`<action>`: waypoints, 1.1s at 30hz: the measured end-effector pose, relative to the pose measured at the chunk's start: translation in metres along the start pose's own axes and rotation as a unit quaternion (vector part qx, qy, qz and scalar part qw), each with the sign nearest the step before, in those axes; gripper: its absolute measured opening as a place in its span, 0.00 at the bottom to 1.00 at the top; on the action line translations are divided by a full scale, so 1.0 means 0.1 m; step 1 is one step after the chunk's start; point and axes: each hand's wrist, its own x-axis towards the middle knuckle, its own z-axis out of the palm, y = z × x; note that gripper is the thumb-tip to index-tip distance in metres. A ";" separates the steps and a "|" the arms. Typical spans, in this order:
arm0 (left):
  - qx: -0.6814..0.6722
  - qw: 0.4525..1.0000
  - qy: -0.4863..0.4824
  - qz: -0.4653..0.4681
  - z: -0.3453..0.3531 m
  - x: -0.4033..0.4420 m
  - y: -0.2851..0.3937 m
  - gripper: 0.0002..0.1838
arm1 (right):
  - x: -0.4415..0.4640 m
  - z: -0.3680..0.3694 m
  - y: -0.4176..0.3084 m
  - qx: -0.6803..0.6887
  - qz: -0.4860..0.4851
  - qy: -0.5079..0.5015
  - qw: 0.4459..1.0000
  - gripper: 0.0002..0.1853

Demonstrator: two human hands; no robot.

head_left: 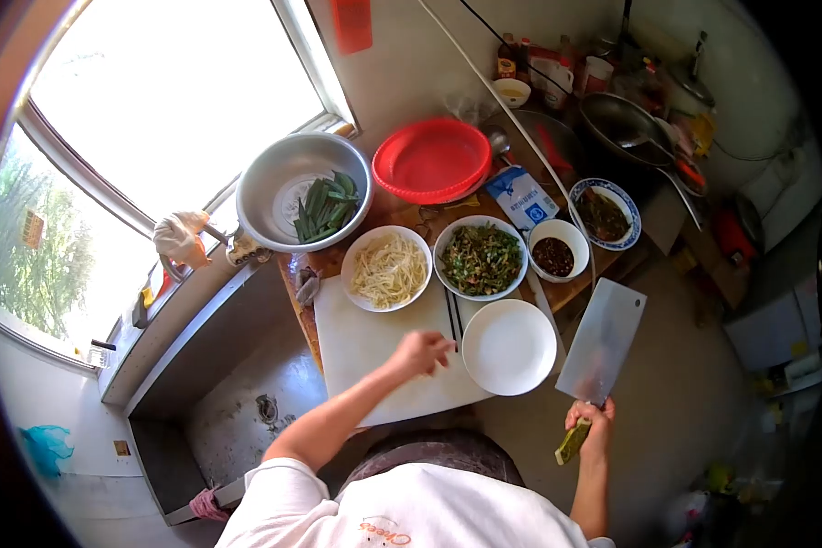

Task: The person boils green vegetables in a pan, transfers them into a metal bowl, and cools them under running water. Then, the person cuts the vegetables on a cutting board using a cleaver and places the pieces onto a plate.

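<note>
My right hand is closed around a cleaver, its wide blade pointing up and away beyond the board's right side. A yellow-green piece, apparently the handle's end, sticks out below the fingers. Over the white cutting board, my left hand is partly curled with fingers apart and nothing visible in it. Its fingertips are close to dark chopsticks; contact is unclear. An empty white plate lies to the right. Behind are a plate of pale shreds and a bowl of chopped greens.
A steel basin holds green pods. Near it are a red basket, a white bowl of dark sauce and a blue-rimmed bowl. A wok stands back right; a metal sink lies left.
</note>
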 end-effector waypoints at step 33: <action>-0.095 0.957 0.098 0.257 -2.40 0.00 0.22 0.10 | -0.50 1.54 0.55 -0.268 0.129 -0.087 0.951 0.05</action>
